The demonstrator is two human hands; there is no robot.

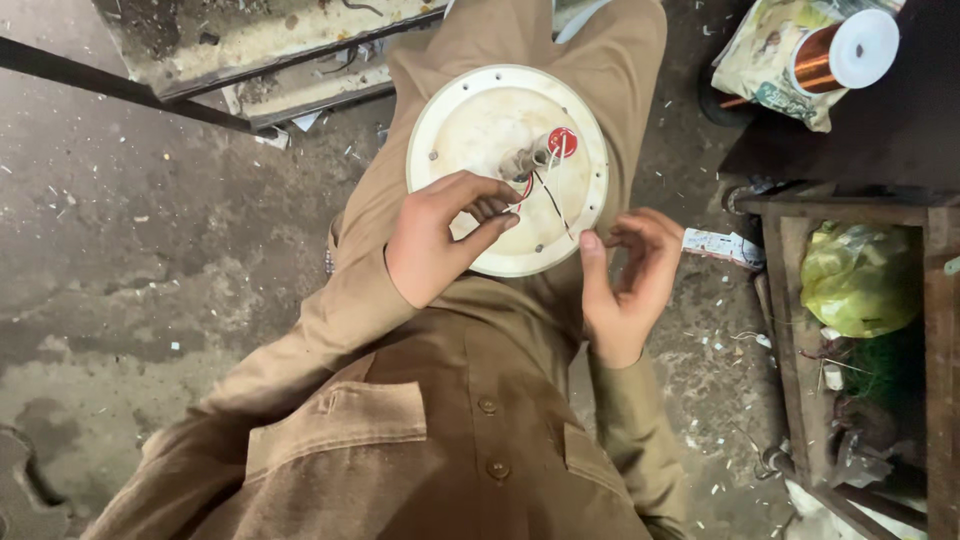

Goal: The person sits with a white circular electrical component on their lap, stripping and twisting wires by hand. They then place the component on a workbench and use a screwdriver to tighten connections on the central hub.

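A round cream-coloured disc-shaped housing [470, 125] rests on my lap, with a short shaft and a red cap [562, 141] at its centre. Red, black and white wires [548, 195] come out beside the shaft. My left hand [435, 240] lies on the disc's lower left, fingers pinching the wires near the shaft. At the disc's lower right edge, my right hand [625, 275] pinches the free end of a thin wire between thumb and forefinger.
A spool of copper wire [840, 55] lies on a printed bag at the top right. A wooden crate [935, 330] on the right holds a yellow-green plastic bag [855, 280]. A metal frame [250, 70] stands at the top left on the dirty concrete floor [150, 250].
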